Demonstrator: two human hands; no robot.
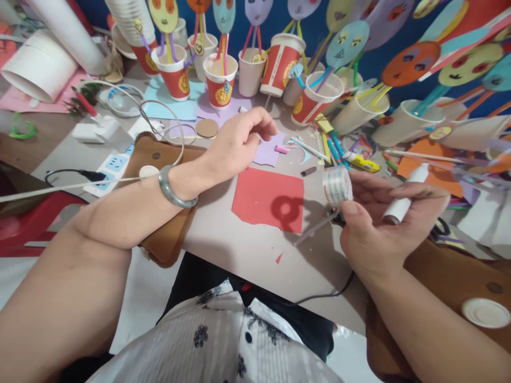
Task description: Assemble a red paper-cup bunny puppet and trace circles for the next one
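My left hand (241, 139), a grey bangle on its wrist, hovers over the purple paper (268, 153) with loosely bent fingers; nothing shows between thumb and forefinger. A short pink marker cap (281, 149) lies beside it. In my right hand (385, 229), palm up, are a roll of clear tape (337, 187) at the thumb and fingertips and a white marker (405, 197) lying across the fingers. Below the tape a thin translucent stick or strip (315, 229) slants towards the table. Between my hands lies a red paper sheet (267, 199) bearing the roll's ring-shaped shadow.
Paper cups (221, 80) with coloured paper faces on stems line the back. A dark cap (308, 172), a yellow tool (362, 162) and scraps lie in front of them. At left are a power strip (115, 164), white cables and a brown case (151, 151).
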